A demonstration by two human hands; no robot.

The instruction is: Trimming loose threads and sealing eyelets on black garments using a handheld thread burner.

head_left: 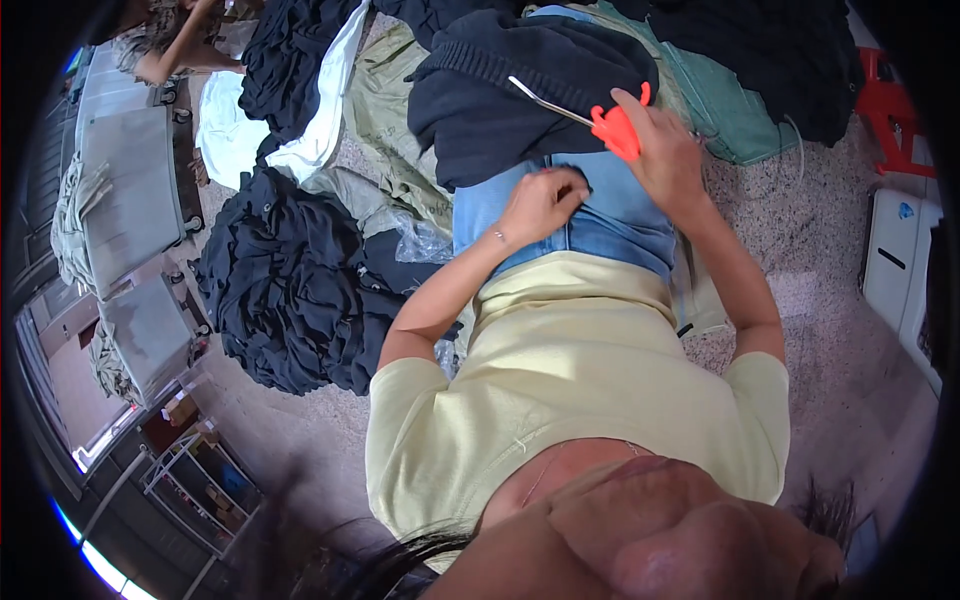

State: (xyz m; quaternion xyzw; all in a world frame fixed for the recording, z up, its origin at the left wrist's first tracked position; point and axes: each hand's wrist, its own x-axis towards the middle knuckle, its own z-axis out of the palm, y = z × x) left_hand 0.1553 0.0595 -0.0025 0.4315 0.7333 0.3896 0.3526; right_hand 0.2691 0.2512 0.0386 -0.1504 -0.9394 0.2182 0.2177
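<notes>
My right hand (pixel 668 160) is closed around the orange-red handle of a hand tool (pixel 616 132). A thin metal shaft with a bent tip sticks out from it to the left, over the black knit garment (pixel 530 95) with a ribbed band on my lap. My left hand (pixel 543 207) rests over my blue jeans (pixel 620 205), just below that garment. Its fingers are curled together at a small dark piece, which I cannot make out.
A large heap of black cloth (pixel 285 285) lies on the floor to my left. More dark garments (pixel 760 50) and a green sack (pixel 725 105) are at the far right, near a red plastic stool (pixel 893 115). Another person's arm (pixel 180 55) shows at the far left.
</notes>
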